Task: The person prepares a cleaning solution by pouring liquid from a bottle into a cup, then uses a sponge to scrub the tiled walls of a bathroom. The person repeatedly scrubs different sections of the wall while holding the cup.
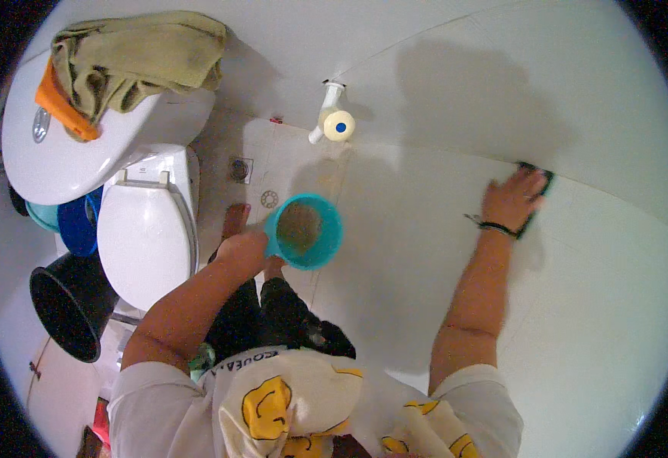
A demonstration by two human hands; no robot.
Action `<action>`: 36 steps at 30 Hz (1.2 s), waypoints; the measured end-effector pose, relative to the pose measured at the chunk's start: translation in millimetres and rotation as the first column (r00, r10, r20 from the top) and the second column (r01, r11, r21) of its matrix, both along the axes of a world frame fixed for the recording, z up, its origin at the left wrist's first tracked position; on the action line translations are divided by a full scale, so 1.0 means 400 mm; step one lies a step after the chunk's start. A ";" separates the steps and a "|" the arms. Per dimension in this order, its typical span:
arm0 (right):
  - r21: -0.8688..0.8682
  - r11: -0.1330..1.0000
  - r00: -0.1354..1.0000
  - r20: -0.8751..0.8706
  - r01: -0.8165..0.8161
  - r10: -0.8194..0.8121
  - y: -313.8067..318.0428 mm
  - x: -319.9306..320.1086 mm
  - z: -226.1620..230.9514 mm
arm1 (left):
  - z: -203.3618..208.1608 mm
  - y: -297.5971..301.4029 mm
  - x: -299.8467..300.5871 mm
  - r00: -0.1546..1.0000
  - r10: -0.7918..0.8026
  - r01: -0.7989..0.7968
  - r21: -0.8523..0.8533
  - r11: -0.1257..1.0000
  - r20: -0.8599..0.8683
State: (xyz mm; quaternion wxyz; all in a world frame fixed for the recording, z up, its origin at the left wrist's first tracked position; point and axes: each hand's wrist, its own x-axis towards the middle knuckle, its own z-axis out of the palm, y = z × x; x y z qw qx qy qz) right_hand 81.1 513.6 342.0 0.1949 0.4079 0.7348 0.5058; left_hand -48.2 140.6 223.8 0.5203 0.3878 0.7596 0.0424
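My left hand (pixel 241 252) grips the handle of a teal plastic dipper (pixel 335 231), held in front of my body. Murky brownish liquid (pixel 299 228) shows inside the dipper. Far out to the right, my right hand (pixel 511 200) presses flat over a dark green scouring pad (pixel 548 182) against the white tiled wall. Only the pad's edges show around the hand. A thin dark band circles my right wrist. Between the two hands, higher up, a cream-coloured tap (pixel 339 126) with a blue dot sticks out of the wall.
A white toilet (pixel 144 240) with its lid down stands at the left. On its tank lie an olive towel (pixel 143 61) and an orange cloth (pixel 63 107). A black bucket (pixel 70 305) and a blue container (pixel 80 223) are beside it. A square drain (pixel 240 169) sits in the floor.
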 end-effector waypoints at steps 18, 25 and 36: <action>0.252 0.959 0.958 -0.219 -0.130 0.188 -0.010 0.076 0.304 | -0.052 -0.027 0.019 0.984 0.104 -0.082 0.147 0.986 -0.147; -0.253 0.966 0.997 0.075 0.049 -0.031 -0.087 0.108 -0.091 | 0.005 0.003 0.001 0.997 0.027 -0.028 -0.010 1.000 -0.068; -0.227 0.972 0.998 0.003 0.058 -0.059 -0.166 0.200 0.111 | 0.053 -0.029 -0.031 0.984 -0.145 0.153 0.076 0.985 -0.102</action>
